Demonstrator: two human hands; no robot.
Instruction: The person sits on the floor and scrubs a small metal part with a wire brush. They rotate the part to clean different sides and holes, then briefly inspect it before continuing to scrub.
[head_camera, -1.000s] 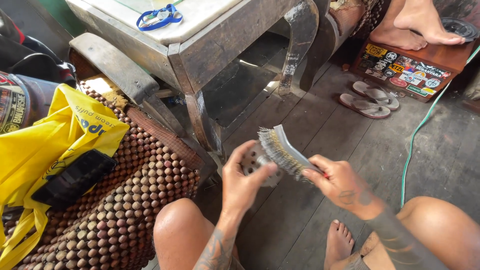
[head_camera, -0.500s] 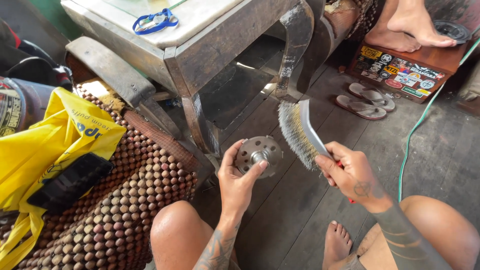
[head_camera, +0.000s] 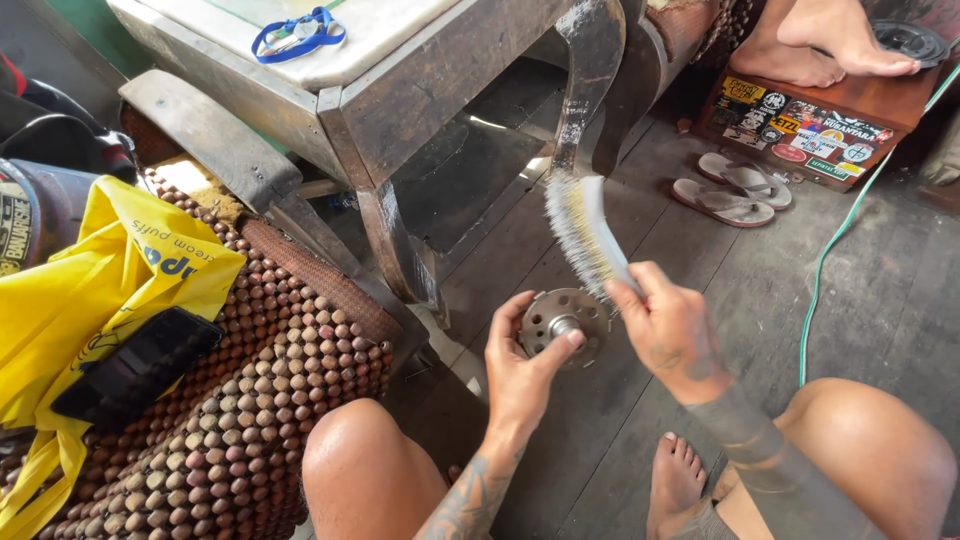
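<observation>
left hand (head_camera: 520, 375): metal disc (head_camera: 562, 322) gripped by fingers, face turned up for brushing | right hand (head_camera: 675, 330): wire brush (head_camera: 585, 232) clasped, bristles tilted above disc, frame centre

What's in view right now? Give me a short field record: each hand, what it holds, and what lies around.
left hand: grips round metal disc with holes, thumb on its centre hub
right hand: holds wire brush, bristles up, lifted off the disc
left side: yellow bag and black phone on beaded mat
ahead: wooden table, blue cord on top
floor: sandals, green cable
</observation>
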